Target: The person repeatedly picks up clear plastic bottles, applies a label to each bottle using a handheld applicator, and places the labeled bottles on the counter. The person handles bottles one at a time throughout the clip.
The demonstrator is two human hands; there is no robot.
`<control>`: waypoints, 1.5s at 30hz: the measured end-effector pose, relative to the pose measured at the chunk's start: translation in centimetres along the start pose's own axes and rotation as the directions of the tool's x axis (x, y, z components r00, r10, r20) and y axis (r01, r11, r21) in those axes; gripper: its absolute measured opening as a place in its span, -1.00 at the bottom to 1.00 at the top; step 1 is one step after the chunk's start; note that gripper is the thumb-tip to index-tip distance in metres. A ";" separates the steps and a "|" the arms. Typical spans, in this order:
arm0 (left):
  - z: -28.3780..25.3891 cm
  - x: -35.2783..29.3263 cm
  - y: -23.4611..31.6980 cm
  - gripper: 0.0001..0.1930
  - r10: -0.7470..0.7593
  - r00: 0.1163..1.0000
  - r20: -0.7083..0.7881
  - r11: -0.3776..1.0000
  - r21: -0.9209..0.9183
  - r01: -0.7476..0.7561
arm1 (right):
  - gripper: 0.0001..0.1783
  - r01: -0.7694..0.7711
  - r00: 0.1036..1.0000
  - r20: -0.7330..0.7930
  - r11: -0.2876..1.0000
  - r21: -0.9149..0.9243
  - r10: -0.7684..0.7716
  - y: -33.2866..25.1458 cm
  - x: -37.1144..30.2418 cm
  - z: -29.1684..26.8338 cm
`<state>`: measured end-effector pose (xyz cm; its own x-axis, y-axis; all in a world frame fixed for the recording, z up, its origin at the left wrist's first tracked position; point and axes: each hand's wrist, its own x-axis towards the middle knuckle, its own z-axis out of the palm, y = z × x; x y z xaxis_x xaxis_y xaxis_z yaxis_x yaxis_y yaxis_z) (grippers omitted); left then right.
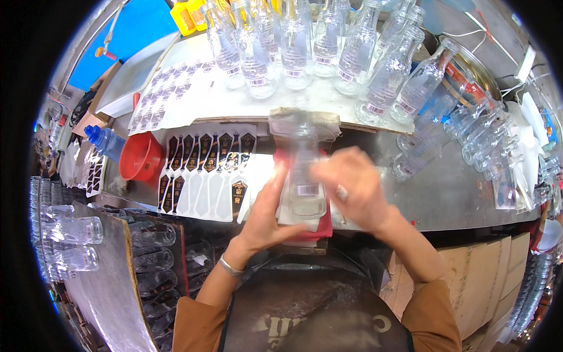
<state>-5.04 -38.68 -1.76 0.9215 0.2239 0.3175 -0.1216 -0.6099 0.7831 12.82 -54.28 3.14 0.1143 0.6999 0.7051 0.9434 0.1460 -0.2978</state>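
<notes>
A clear glass bottle (307,202) with a small printed label lies in front of me, its neck toward a folded cloth pad (334,123). A red cloth (319,232) shows beneath it. My left hand (267,208) is open along the bottle's left side, with its fingers stretched forward and the thumb spread near the base. Over the bottle's right side is my right hand (355,188), smeared by motion; its grip is unclear. Left of the bottle lies a sheet of dark sticker labels (208,152), with several blank label-shaped gaps in its lower row.
Several clear labelled bottles (256,70) stand on the raised white board ahead, beside a sheet of small labels (170,91). A red container (141,157) and a blue bottle (104,141) are at left. More bottles (481,135) lie at right; cardboard boxes (478,281) are below.
</notes>
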 end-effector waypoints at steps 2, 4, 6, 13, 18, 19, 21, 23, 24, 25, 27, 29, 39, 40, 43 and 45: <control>1.5 -1.1 -1.1 0.12 0.012 0.998 -0.060 0.999 0.039 -0.010 | -0.66 0.114 0.972 0.195 0.989 0.096 -0.131 -3.1 -1.6 0.2; 2.4 -1.6 -1.1 0.13 -0.053 0.991 -0.123 0.998 -0.050 0.048 | -0.69 0.134 0.974 0.172 0.988 0.079 -0.146 -4.5 -0.9 -0.1; 2.2 -1.1 0.2 0.16 -0.085 0.986 -0.146 0.996 -0.049 0.079 | -0.71 0.108 0.993 0.048 0.994 -0.025 -0.107 -3.3 1.4 -0.8; 3.5 -1.4 -0.2 0.28 0.019 0.965 -0.262 1.000 0.023 -0.014 | -0.85 -0.072 0.936 0.351 0.991 0.115 0.027 -1.8 2.3 2.9; 3.1 -1.5 0.2 0.38 -0.021 0.974 -0.227 0.999 0.028 0.028 | -0.87 0.006 0.994 0.109 0.984 -0.180 0.014 1.3 6.8 1.3; 3.3 -1.6 -0.2 0.37 -0.025 0.973 -0.228 1.000 -0.022 0.021 | -0.87 0.060 0.979 0.202 0.994 -0.087 -0.041 -0.6 5.1 1.6; 3.3 -1.8 -0.4 0.35 -0.015 0.975 -0.222 0.997 -0.080 -0.003 | -0.87 -0.023 0.928 0.370 0.982 0.187 -0.049 -3.7 3.1 1.3; 3.2 -1.6 0.1 0.32 -0.052 0.979 -0.198 0.994 -0.107 0.031 | -0.86 -0.118 0.977 0.187 0.991 0.070 0.104 0.3 3.8 1.7; 3.2 -1.7 0.2 0.30 -0.061 0.982 -0.179 0.993 -0.112 0.041 | -0.86 -0.168 0.982 0.087 0.986 0.019 0.165 2.7 4.6 1.6; 3.0 -1.8 0.2 0.27 -0.065 0.984 -0.166 0.993 -0.110 0.047 | -0.83 -0.227 0.974 -0.041 0.972 -0.064 0.224 3.9 5.3 0.7; 2.4 -1.6 0.1 0.22 -0.085 0.987 -0.134 0.984 -0.170 0.062 | -0.74 -0.092 0.995 0.038 0.995 0.037 0.090 2.7 3.2 1.1; 2.0 -1.5 -0.6 0.20 -0.071 0.994 -0.089 0.966 -0.254 0.046 | -0.66 0.005 0.980 0.195 0.985 0.175 -0.040 -0.8 0.7 0.6; -0.1 -0.8 -0.3 -0.06 -0.118 0.992 0.044 0.992 -0.033 0.120 | -0.68 -0.252 0.968 0.133 0.843 0.475 0.214 -0.7 -5.2 0.5; -0.1 -1.0 -0.3 -0.07 -0.127 0.991 0.045 0.991 -0.037 0.129 | -0.69 -0.237 0.971 0.161 0.838 0.493 0.180 -1.7 -5.3 -0.3; 0.4 -1.2 -0.2 -0.05 -0.103 0.995 0.010 0.994 0.030 0.102 | -0.70 -0.495 0.863 0.317 0.786 0.369 0.394 -0.7 -4.3 -1.5; 0.8 -0.7 0.5 -0.04 -0.072 0.997 -0.018 0.995 0.066 0.073 | -0.71 -0.408 0.912 0.009 0.902 0.145 0.411 3.1 -1.8 -0.5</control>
<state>-5.41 -39.76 -2.05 0.9209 0.2812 0.2700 -0.0292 -0.6409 0.7670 15.67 -55.45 1.30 0.4890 0.7041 0.5148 0.7588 -0.0524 -0.6492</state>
